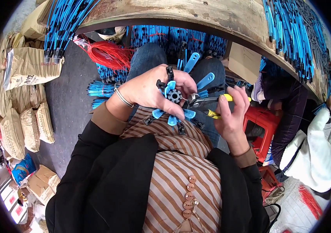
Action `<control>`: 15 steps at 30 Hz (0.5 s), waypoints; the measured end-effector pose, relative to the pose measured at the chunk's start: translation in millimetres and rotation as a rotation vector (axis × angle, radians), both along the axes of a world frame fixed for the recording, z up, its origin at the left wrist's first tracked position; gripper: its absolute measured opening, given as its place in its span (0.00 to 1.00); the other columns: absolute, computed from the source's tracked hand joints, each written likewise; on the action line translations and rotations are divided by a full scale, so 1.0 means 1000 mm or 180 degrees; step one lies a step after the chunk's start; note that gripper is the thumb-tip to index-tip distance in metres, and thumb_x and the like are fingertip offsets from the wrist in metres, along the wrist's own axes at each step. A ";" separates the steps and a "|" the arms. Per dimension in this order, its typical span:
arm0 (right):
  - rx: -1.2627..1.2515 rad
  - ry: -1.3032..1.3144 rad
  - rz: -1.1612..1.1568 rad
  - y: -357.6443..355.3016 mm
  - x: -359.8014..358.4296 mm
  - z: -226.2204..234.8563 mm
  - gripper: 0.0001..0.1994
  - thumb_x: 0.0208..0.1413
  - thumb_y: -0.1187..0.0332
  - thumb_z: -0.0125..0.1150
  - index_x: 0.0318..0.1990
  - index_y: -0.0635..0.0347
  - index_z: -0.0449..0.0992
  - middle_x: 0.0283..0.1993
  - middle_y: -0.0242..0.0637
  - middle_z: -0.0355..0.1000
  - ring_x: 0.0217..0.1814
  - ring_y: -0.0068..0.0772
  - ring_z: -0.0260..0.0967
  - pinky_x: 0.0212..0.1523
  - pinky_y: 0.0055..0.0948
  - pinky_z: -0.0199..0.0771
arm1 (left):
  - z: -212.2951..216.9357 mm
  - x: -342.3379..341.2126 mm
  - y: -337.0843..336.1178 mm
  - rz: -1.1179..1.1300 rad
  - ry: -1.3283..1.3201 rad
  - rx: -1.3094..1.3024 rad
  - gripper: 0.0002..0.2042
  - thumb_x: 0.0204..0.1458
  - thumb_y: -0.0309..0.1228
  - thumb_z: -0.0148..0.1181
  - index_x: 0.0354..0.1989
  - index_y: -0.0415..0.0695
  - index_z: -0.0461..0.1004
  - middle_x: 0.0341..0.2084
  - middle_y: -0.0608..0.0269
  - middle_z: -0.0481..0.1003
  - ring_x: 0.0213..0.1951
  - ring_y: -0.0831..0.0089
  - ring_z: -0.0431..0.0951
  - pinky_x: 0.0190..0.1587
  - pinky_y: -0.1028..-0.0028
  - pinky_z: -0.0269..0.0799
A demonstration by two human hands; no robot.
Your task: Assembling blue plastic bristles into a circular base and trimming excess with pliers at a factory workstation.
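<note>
The blue-and-black assembly (pixel 168 87) is pinched in the left hand (pixel 148 87), thumb below its black notched hub (pixel 177 93) and fingers above. The pliers (pixel 206 101) are held by the right hand (pixel 230 122), its fingers at the yellow handles (pixel 226 97), which stand apart; the metal head lies just right of the hub, and whether anything is nipped in it cannot be told. The assembly is judged light: the hub presumably rigid, the thin blue blades (pixel 206 80) smooth, springy, apt to slip or bend. Hold is best taken close around the hub, not at the blade tips. Farther out, a red strand bundle (pixel 113 54) is noted to the hub's upper left, a red stool (pixel 265 116) to its lower right, and a wooden bench (pixel 219 12) well above it.
</note>
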State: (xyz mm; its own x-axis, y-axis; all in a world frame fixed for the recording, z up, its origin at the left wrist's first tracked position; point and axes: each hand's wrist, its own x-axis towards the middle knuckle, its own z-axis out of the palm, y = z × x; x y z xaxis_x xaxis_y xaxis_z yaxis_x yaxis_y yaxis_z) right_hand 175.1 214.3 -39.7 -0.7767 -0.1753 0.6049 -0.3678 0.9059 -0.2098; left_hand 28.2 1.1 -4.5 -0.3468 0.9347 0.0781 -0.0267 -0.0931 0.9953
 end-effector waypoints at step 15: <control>-0.0711 -0.1178 -0.0003 -0.012 0.015 0.005 0.27 0.36 0.82 0.59 0.51 0.57 0.70 0.50 0.45 0.64 0.48 0.44 0.64 0.47 0.36 0.67 | 0.002 0.006 0.004 0.0192 0.0472 -0.0141 0.20 0.29 0.25 0.74 0.34 0.36 0.74 0.27 0.62 0.75 0.28 0.74 0.72 0.34 0.77 0.69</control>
